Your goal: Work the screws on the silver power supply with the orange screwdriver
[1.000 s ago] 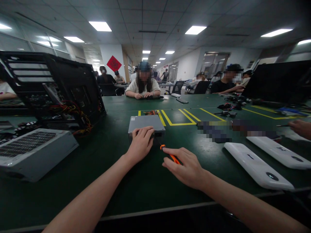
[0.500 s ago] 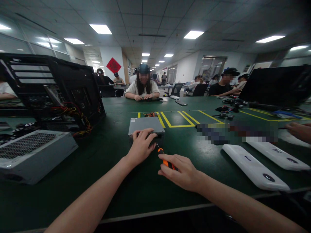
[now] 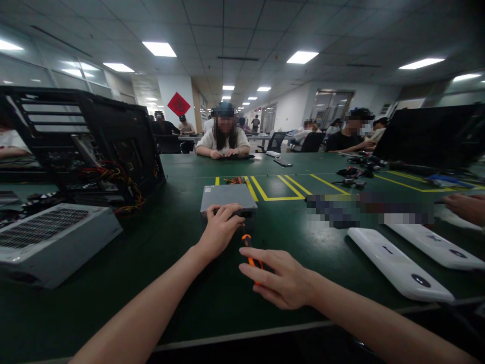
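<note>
A grey metal computer power supply unit stands on the green table in front of me. My left hand grips its near side, the fingers bent over the top edge. Close to the left fingertips is the thin shaft of an orange and black screwdriver, pointing at the unit's near face. The tip is too small to make out, and whether it touches the unit I cannot tell. My right hand holds the screwdriver's handle between thumb and fingers, which are partly spread. Coloured cables show behind the unit.
At left lie a second power supply unit and an open black computer case with cables. White oblong devices lie at right, near another person's hand. A person sits opposite. A dark monitor stands far right.
My right hand has moved slightly left and down, its fingers spreading on the handle. The screwdriver now stands more upright in view. My left hand stays on the power supply unit.
</note>
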Tool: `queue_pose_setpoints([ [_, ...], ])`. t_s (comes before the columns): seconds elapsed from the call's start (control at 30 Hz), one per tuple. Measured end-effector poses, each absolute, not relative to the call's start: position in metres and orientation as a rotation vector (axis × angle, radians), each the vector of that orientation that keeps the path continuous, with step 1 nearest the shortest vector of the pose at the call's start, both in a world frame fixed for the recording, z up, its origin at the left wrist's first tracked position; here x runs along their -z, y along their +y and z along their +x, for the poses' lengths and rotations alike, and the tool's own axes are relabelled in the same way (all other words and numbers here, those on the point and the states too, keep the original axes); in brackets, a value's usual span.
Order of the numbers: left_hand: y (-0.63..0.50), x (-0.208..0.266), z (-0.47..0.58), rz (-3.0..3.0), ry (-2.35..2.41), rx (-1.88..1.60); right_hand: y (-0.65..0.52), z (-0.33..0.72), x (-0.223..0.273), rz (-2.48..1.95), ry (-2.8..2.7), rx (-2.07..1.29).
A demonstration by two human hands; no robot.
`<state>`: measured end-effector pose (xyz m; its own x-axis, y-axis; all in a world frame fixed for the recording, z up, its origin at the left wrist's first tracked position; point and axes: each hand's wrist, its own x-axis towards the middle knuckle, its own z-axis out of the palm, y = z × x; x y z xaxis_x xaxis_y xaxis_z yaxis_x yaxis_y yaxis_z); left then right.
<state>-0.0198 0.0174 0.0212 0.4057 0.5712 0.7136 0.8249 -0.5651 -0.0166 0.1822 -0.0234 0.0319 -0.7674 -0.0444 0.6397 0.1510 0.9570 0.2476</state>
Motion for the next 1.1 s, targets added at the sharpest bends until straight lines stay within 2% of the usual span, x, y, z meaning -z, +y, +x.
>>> queue_pose_setpoints([
  [0.17, 0.015, -0.023, -0.019, -2.3, -1.217, 0.942, -0.022, 0.18, -0.024, -0.115, -2.316, 0.389],
  [0.33, 0.017, -0.022, -0.02, -2.297, -1.217, 0.912, -0.021, 0.182, -0.023, -0.156, -2.335, 0.252],
  [0.53, 0.017, -0.023, -0.022, -2.309, -1.212, 0.892, -0.024, 0.182, -0.031, -0.166, -2.37, 0.382],
  [0.77, 0.017, -0.022, -0.02, -2.266, -1.283, 0.903, -0.016, 0.185, -0.028, -0.2, -2.286, 0.063],
  [0.97, 0.019, -0.022, -0.019, -2.204, -1.393, 0.921, -0.021, 0.185, -0.033, -0.165, -2.436, 0.305],
  [1.1, 0.019, -0.022, -0.018, -2.195, -1.421, 0.946, -0.018, 0.185, -0.026, -0.178, -2.289, 0.208],
])
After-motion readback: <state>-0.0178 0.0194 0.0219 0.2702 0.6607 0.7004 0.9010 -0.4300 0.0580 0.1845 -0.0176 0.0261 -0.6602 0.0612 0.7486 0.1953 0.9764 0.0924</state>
